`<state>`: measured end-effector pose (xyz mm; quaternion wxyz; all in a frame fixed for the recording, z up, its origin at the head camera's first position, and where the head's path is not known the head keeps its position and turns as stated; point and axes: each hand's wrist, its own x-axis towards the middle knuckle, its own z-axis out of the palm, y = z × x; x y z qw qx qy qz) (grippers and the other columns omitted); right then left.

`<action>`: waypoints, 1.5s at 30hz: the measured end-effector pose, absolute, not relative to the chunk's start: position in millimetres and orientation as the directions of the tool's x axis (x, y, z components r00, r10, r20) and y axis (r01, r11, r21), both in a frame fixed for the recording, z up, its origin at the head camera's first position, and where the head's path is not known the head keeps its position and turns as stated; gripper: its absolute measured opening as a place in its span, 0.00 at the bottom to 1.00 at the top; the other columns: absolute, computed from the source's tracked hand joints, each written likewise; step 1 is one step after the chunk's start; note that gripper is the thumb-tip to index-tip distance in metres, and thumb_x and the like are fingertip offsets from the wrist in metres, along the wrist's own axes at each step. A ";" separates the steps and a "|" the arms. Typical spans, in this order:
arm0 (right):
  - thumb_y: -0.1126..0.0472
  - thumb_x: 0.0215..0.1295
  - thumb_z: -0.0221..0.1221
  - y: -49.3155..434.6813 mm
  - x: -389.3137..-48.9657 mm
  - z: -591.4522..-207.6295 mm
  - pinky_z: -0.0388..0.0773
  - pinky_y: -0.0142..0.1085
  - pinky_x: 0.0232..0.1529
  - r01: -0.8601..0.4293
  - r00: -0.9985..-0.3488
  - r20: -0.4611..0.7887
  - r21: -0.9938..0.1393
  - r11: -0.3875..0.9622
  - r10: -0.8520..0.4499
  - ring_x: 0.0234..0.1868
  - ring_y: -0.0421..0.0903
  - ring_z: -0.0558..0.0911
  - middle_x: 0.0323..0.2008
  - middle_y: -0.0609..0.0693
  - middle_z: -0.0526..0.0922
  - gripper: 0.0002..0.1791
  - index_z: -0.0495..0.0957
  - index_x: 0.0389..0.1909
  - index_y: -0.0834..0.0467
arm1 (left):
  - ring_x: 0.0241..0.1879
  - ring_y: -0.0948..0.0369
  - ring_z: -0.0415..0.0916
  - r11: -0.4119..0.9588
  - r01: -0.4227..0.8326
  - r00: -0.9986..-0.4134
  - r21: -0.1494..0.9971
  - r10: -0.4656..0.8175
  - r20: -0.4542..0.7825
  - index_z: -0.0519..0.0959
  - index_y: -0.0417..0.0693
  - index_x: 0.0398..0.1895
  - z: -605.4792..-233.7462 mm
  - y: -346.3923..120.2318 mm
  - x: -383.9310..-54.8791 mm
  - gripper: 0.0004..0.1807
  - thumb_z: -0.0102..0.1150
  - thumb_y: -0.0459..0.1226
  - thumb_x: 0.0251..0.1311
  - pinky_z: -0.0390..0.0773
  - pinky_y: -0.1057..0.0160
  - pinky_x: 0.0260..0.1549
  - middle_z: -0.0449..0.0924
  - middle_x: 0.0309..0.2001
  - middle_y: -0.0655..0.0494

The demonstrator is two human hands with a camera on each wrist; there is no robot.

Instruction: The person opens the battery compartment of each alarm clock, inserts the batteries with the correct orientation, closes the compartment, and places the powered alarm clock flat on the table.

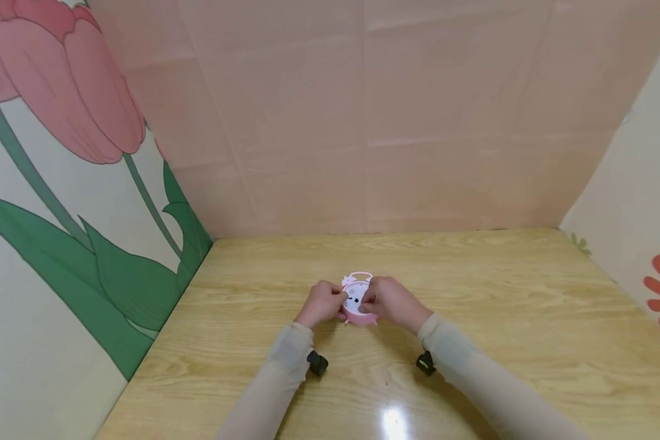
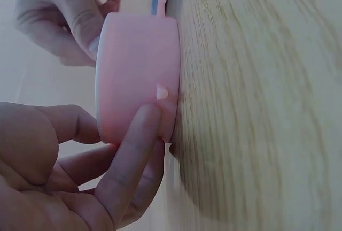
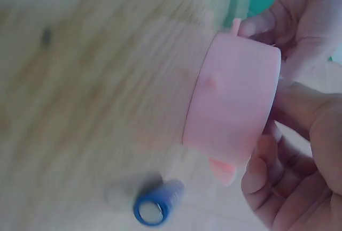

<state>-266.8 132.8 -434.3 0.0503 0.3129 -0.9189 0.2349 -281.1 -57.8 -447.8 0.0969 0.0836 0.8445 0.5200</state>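
A small pink alarm clock point(image 1: 360, 319) with a handle on top and short feet lies flat on the table, its round white side with small dark spots turned up. My left hand point(image 1: 324, 302) grips its left edge; in the left wrist view the fingers point(image 2: 131, 167) lie along the pink side wall. Over the white side, my right hand point(image 1: 396, 300) bends its fingers and thumb close together at the clock's right part. Whether a small part sits between those fingertips, I cannot tell. Beside the clock, a blue battery point(image 3: 160, 203) lies on the table in the right wrist view.
The wooden table point(image 1: 242, 269) extends around the clock on all sides. A pink-brown wall covering point(image 1: 308, 122) closes the back, with a tulip-printed panel point(image 1: 60, 183) at left and a flowered white panel point(image 1: 627, 201) at right. Both wrists carry a small black camera point(image 1: 317, 363).
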 end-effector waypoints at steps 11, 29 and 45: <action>0.61 0.64 0.66 132.2 -263.3 -431.8 0.68 0.27 0.24 -0.770 -0.616 0.309 -0.040 0.637 -0.725 0.23 0.36 0.66 0.28 0.42 0.68 0.08 0.83 0.25 0.54 | 0.23 0.57 0.83 0.460 0.032 -0.962 0.887 0.256 -0.097 0.84 0.37 0.28 -449.3 -59.1 -282.7 0.13 0.50 0.30 0.66 0.87 0.60 0.28 0.77 0.21 0.54; 0.69 0.56 0.65 130.6 -266.9 -433.2 0.66 0.26 0.21 -0.791 -0.568 0.350 0.020 0.612 -0.745 0.21 0.35 0.65 0.27 0.43 0.69 0.12 0.75 0.19 0.52 | 0.22 0.61 0.82 0.462 0.039 -0.959 0.886 0.267 -0.097 0.85 0.37 0.31 -451.4 -60.2 -285.5 0.13 0.50 0.31 0.67 0.86 0.63 0.26 0.80 0.22 0.52; 0.69 0.51 0.67 149.3 -269.6 -423.8 0.74 0.30 0.26 -0.722 -0.650 0.477 -0.143 0.677 -0.592 0.25 0.36 0.70 0.27 0.43 0.72 0.07 0.80 0.23 0.54 | 0.20 0.62 0.80 0.437 0.002 -0.964 0.899 0.239 -0.114 0.85 0.35 0.35 -451.6 -57.7 -282.3 0.13 0.50 0.30 0.65 0.87 0.62 0.27 0.77 0.20 0.54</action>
